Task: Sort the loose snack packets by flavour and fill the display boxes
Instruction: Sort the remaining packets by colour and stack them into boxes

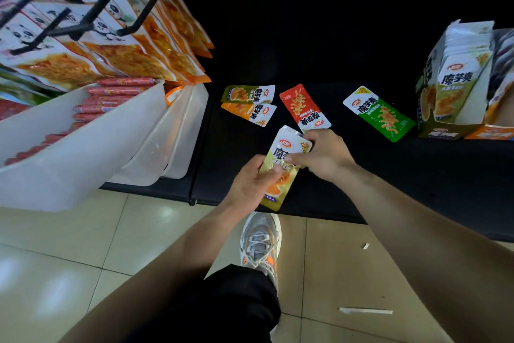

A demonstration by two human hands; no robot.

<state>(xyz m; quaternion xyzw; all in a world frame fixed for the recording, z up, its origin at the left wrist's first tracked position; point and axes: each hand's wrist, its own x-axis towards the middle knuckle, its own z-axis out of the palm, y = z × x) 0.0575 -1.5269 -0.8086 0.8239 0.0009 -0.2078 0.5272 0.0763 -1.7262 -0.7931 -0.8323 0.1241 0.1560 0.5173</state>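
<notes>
From the head camera, both hands meet over the front edge of the black shelf (375, 175). The left hand (250, 185) grips a pale-olive packet (282, 148) from 7 o'clock, its thumb lying across the printed face and its fingers curled behind. The right hand (325, 153) comes in from 4 o'clock and pinches the same packet near its upper right edge, thumb on the front, the other fingers curled. Whether more than one packet is in the grip cannot be told.

The packet's long axis runs from 6 to 12 o'clock, tipped slightly toward 1, with the white logo end away from the person.

The matching olive display box (442, 133) stands at 2 o'clock from the hands, well apart, its packets upright. The right hand is the nearer one, so the carry probably falls to it. The green packet (379, 116) lies between hands and box. The red packet (304, 107) lies just beyond the right fingers at 12 o'clock. An olive packet (246, 93) and an orange packet (249, 113) overlap at 11 o'clock.
</notes>
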